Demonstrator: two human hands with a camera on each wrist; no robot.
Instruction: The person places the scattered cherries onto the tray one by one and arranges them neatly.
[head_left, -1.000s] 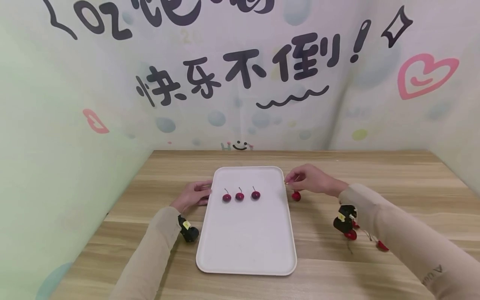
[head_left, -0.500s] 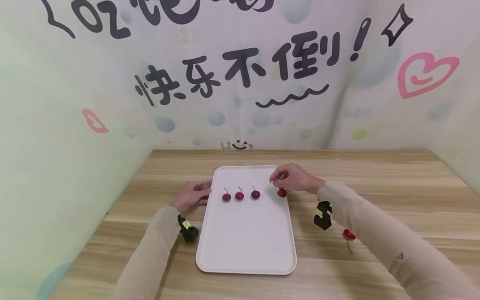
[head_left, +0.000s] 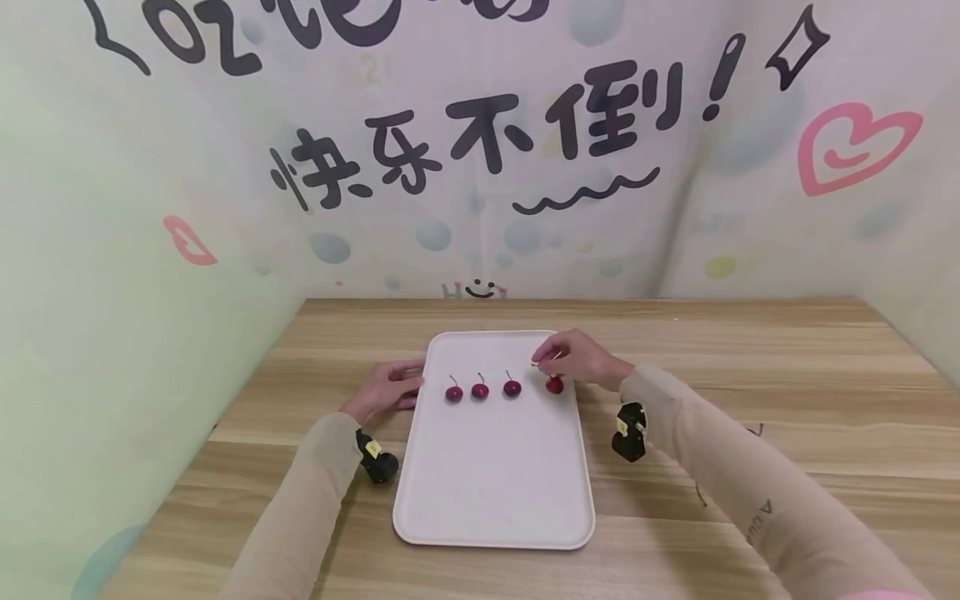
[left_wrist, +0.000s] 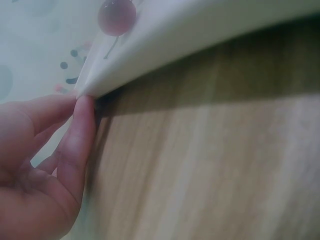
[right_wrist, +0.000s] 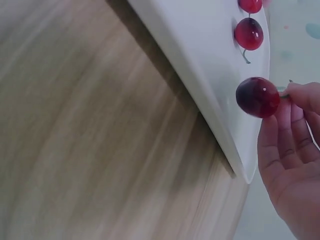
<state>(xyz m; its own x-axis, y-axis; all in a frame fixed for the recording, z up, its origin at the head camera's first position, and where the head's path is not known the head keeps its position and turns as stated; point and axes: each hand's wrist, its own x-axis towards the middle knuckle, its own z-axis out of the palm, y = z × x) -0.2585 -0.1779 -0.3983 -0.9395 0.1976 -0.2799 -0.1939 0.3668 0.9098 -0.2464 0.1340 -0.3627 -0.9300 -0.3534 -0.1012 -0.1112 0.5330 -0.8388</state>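
Observation:
My right hand [head_left: 579,357] pinches a dark red cherry [right_wrist: 256,97] by its green stem between thumb and fingers. The fruit hangs close over the right side of a white rectangular tray [head_left: 491,475]. Toward the tray's far end, three more cherries with upright stems sit in a row: a left one [head_left: 453,394], a middle one [head_left: 480,391] and a right one [head_left: 512,388]. At the tray's left edge my left hand [head_left: 386,389] grips the rim [left_wrist: 92,85] between thumb and finger, as the left wrist view shows.
The tray lies on a wood-grain table [head_left: 345,533]. Right of it, thin stems [head_left: 701,496] poke out beside the right sleeve [head_left: 738,450], which hides what they belong to. A patterned white cloth [head_left: 480,250] hangs behind the table.
My right hand has carried the cherry leftward from beside the tray to over its right side. Its forearm now covers the cherries lying on the table. The left hand holds still.

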